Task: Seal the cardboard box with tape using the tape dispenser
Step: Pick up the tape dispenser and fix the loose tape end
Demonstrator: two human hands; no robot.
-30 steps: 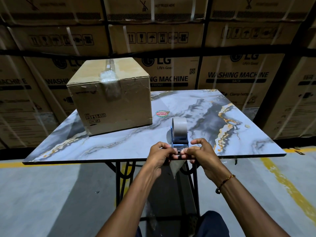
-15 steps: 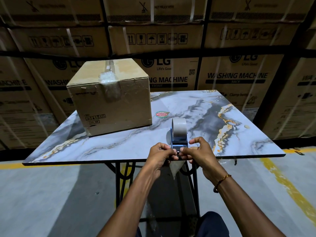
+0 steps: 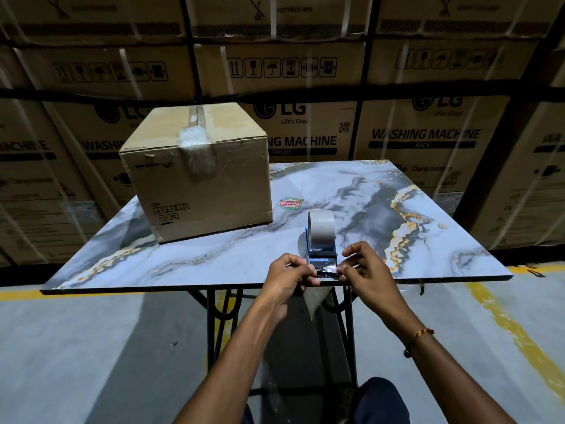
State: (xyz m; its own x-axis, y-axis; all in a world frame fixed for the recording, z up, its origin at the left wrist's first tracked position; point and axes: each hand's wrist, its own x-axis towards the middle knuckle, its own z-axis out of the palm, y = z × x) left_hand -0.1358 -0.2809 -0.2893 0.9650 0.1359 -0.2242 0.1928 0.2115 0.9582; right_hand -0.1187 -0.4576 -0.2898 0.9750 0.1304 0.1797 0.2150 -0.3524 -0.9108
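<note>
A brown cardboard box [image 3: 198, 175] stands on the far left of the marble-patterned table [image 3: 214, 255], its flaps down, with crumpled clear tape over the top seam and down the front. A blue tape dispenser [image 3: 321, 243] with a pale tape roll sits at the table's near edge, right of the box. My left hand [image 3: 289, 275] and my right hand [image 3: 365, 270] pinch the clear tape end [image 3: 316, 298] at the dispenser's cutter, one on each side. A loose tail of tape hangs below the table edge.
Stacked washing machine cartons [image 3: 412, 142] strapped with bands fill the wall behind the table. A round red sticker [image 3: 290, 203] lies on the tabletop between box and dispenser. Black metal table legs [image 3: 220, 316] and a grey floor with yellow lines [image 3: 513, 332] are below.
Both hands stay at the dispenser's cutter. The fingers have shifted slightly on the tape end; box and dispenser have not moved.
</note>
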